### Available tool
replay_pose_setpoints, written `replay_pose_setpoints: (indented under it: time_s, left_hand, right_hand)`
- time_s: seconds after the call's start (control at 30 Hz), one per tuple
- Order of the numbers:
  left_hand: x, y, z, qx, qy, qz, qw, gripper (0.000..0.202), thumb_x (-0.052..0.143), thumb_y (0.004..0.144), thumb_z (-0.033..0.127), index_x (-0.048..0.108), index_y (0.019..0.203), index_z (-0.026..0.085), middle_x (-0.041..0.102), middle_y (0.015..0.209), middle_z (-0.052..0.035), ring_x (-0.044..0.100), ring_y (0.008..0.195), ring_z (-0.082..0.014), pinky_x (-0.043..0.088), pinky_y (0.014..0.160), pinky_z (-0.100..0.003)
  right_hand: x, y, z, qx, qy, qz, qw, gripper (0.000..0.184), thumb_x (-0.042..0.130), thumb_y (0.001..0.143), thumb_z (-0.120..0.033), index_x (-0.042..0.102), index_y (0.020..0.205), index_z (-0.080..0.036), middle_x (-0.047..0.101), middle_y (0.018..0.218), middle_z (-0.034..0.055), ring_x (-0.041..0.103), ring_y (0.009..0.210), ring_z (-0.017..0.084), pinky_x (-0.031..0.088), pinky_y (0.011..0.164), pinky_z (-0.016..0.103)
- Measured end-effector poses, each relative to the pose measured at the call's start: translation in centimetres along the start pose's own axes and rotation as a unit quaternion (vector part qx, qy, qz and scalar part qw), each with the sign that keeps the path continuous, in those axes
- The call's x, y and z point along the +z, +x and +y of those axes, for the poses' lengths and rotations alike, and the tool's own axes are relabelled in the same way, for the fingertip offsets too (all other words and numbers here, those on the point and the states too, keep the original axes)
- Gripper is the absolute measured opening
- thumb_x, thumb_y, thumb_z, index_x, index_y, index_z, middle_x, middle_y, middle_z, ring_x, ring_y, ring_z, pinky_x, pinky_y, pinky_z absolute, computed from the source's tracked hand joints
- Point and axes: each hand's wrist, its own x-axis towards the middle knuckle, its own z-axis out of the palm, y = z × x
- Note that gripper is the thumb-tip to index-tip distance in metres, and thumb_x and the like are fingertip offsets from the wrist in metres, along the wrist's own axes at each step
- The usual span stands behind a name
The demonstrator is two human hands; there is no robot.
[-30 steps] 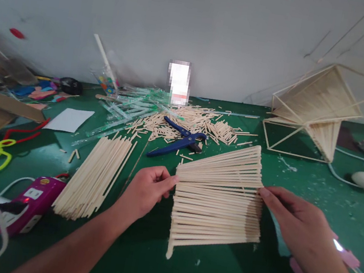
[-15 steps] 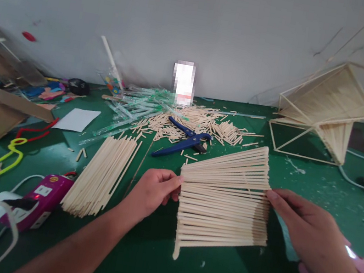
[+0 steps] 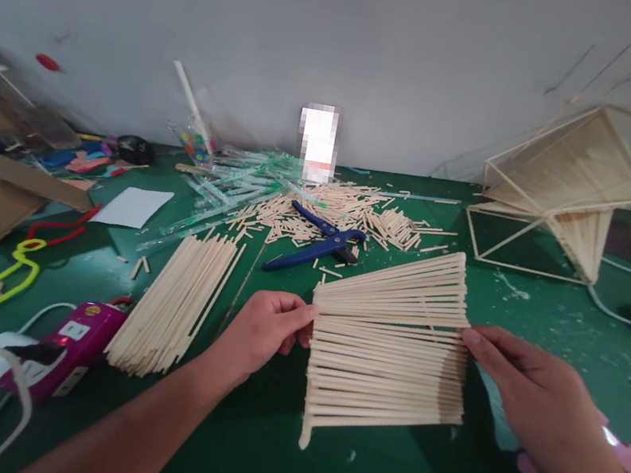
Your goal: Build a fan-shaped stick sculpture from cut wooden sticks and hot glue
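Observation:
A panel of thin wooden sticks [image 3: 387, 366], laid side by side in a slightly twisted fan, is held above the green table. My left hand [image 3: 270, 326] pinches its left edge between thumb and fingers. At the opposite edge, my right hand [image 3: 532, 386] grips the stick ends the same way. Left of my left hand lies a bundle of long loose sticks [image 3: 176, 306]. Beyond the panel rests a blue hand cutter [image 3: 319, 249], in front of a heap of short cut sticks [image 3: 343, 213]. The fingers under the panel are partly hidden.
A stick-built frame model [image 3: 542, 218] stands at the back right. Clear plastic wrappers [image 3: 241, 176] lie by the heap, near a phone-like blurred screen [image 3: 318, 140]. A magenta power strip [image 3: 71, 345] with cables, yellow-red pliers [image 3: 28, 253] and cardboard [image 3: 0, 204] occupy the left.

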Motion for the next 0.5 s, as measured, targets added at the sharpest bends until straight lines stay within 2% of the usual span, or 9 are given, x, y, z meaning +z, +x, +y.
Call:
replay_pose_setpoints:
  time_s: [0.17, 0.33, 0.5]
  left_hand:
    - [-0.05, 0.04, 0.01, 0.000, -0.003, -0.001, 1.000, 0.032, 0.056, 0.079, 0.039, 0.057, 0.055, 0.017, 0.050, 0.045, 0.0042, 0.040, 0.041, -0.0074, 0.030, 0.045, -0.021]
    - [0.06, 0.00, 0.02, -0.001, -0.013, 0.005, 1.000, 0.031, 0.056, 0.080, 0.036, 0.057, 0.055, 0.016, 0.050, 0.046, 0.0047, 0.039, 0.041, -0.0065, 0.029, 0.045, -0.021]
    - [-0.14, 0.09, -0.22, 0.001, -0.006, -0.007, 1.000, 0.032, 0.055, 0.081, 0.038, 0.057, 0.058, 0.016, 0.050, 0.049, 0.0046, 0.039, 0.042, -0.0066, 0.029, 0.045, -0.020]
  right_hand:
    - [0.05, 0.14, 0.12, 0.005, 0.023, 0.005, 1.000, 0.041, 0.051, 0.078, -0.059, 0.073, 0.084, -0.025, 0.073, 0.085, 0.0002, 0.066, 0.078, 0.026, 0.052, 0.065, 0.036]
    - [-0.14, 0.22, 0.29, 0.012, 0.016, -0.009, 1.000, 0.041, 0.051, 0.079, -0.059, 0.072, 0.092, -0.026, 0.073, 0.088, -0.0006, 0.066, 0.081, 0.025, 0.051, 0.069, 0.034]
    - [-0.28, 0.07, -0.05, 0.012, 0.008, -0.008, 1.000, 0.040, 0.051, 0.078, -0.059, 0.072, 0.087, -0.026, 0.073, 0.088, 0.0004, 0.066, 0.081, 0.025, 0.051, 0.069, 0.034]
